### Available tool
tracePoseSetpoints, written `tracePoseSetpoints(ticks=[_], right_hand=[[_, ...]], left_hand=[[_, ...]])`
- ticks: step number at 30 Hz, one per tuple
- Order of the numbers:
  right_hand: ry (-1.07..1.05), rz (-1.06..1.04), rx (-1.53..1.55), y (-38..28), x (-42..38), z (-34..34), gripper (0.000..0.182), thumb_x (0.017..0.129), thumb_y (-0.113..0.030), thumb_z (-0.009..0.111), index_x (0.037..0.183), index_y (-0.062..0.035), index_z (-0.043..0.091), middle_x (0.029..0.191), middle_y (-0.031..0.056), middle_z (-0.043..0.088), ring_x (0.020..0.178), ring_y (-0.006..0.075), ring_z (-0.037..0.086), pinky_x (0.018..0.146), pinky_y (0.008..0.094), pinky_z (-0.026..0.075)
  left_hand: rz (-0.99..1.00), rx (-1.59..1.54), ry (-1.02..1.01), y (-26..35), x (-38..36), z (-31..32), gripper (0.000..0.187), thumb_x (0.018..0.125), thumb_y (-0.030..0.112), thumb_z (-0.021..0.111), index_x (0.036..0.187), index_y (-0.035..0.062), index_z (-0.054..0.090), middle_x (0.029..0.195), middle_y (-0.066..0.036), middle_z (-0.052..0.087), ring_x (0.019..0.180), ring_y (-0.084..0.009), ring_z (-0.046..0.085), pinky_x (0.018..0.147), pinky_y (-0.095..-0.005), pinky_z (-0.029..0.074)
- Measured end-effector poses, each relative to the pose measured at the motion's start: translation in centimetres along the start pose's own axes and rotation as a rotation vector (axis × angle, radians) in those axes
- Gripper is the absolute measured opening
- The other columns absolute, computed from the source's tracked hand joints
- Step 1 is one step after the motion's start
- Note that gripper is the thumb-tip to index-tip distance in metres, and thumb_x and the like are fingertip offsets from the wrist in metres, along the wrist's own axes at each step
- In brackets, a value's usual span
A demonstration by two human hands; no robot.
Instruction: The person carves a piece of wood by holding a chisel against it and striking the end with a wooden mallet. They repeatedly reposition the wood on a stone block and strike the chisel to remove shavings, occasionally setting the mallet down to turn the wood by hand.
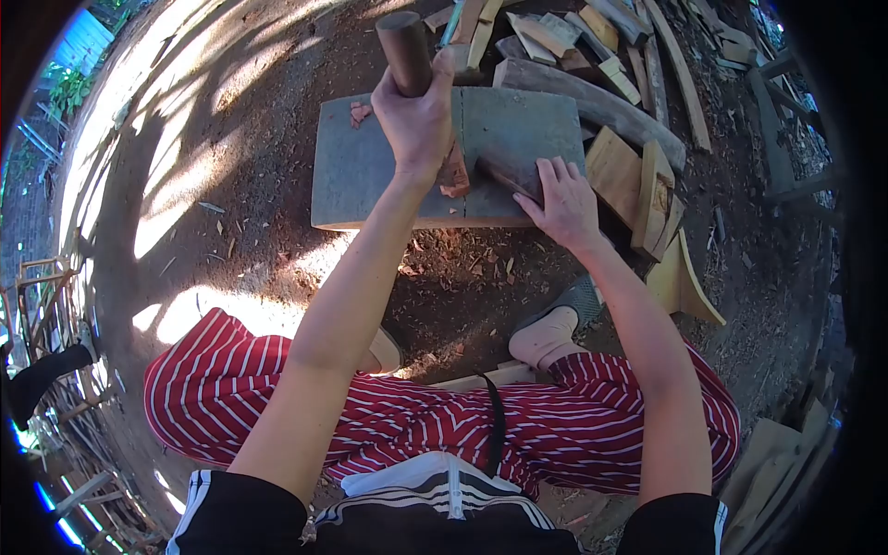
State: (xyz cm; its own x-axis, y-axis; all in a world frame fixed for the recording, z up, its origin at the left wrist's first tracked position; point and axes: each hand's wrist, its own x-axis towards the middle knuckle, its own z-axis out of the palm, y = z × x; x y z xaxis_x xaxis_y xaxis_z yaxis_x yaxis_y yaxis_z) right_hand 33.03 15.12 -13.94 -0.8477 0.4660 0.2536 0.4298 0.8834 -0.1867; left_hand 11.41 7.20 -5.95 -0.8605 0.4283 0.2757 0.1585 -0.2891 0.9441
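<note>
My left hand (pixel 418 125) is wrapped round a brown cylindrical piece (pixel 404 54) that stands up above the far edge of a grey block (pixel 518 129). Below that hand, a small reddish piece of wood (pixel 454 174) lies near the dark crack across the block. My right hand (pixel 564 199) rests at the block's right side, its thumb and fingers on a dark, narrow tool (pixel 507 178) that points left toward the reddish piece. A small reddish chip (pixel 360 113) lies on the block's left part.
Wood offcuts (pixel 564 46) are heaped beyond the block, beside a long curved plank (pixel 601 106). Cut blocks (pixel 638 194) stand close to my right hand. My feet (pixel 546 338) are on the ground near the block. More boards (pixel 772 472) lie at lower right.
</note>
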Motion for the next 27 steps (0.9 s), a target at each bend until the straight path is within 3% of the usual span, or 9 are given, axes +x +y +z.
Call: tracePoseSetpoints(ticks=[4,14,24,27], right_hand=[[0.023,0.012,-0.008,-0.1,-0.2,0.2,0.053,0.08,-0.04,0.071,0.112,-0.003,0.052,0.098,0.0125,0.056,0.092,0.0307,0.056,0.077,0.0411,0.047],[-0.026,0.048,0.007,-0.6,0.0,-0.4,0.052,0.08,-0.04,0.071,0.111,-0.0033,0.052,0.099,0.0126,0.055,0.093,0.0315,0.056,0.079,0.0423,0.046],[-0.028,0.063,0.021,-0.5,-0.1,-0.3,0.052,0.08,-0.04,0.071,0.112,-0.0033,0.052,0.1,0.0116,0.055,0.094,0.0304,0.056,0.079,0.0422,0.047],[0.031,0.04,0.009,-0.4,-0.2,-0.1,0.052,0.079,-0.04,0.072,0.111,-0.0036,0.052,0.098,0.0113,0.055,0.093,0.0303,0.056,0.078,0.0419,0.047]], left_hand=[[-0.106,-0.123,-0.019,0.2,0.0,-0.3,0.029,0.085,0.025,0.077,0.075,0.0071,0.057,0.056,0.003,0.051,0.044,-0.0038,0.045,0.039,-0.0227,0.035],[-0.08,-0.021,0.056,-1.1,-0.7,0.0,0.026,0.085,0.021,0.077,0.076,0.0068,0.057,0.059,0.004,0.051,0.046,-0.0025,0.045,0.04,-0.0205,0.033],[-0.006,0.025,-0.043,-0.7,1.0,-0.1,0.027,0.085,0.022,0.077,0.076,0.0062,0.057,0.059,0.003,0.053,0.046,-0.003,0.046,0.04,-0.0204,0.034],[-0.013,-0.092,-0.039,0.6,0.8,0.0,0.027,0.085,0.022,0.077,0.075,0.0068,0.057,0.058,0.003,0.052,0.045,-0.0033,0.045,0.04,-0.0208,0.034]])
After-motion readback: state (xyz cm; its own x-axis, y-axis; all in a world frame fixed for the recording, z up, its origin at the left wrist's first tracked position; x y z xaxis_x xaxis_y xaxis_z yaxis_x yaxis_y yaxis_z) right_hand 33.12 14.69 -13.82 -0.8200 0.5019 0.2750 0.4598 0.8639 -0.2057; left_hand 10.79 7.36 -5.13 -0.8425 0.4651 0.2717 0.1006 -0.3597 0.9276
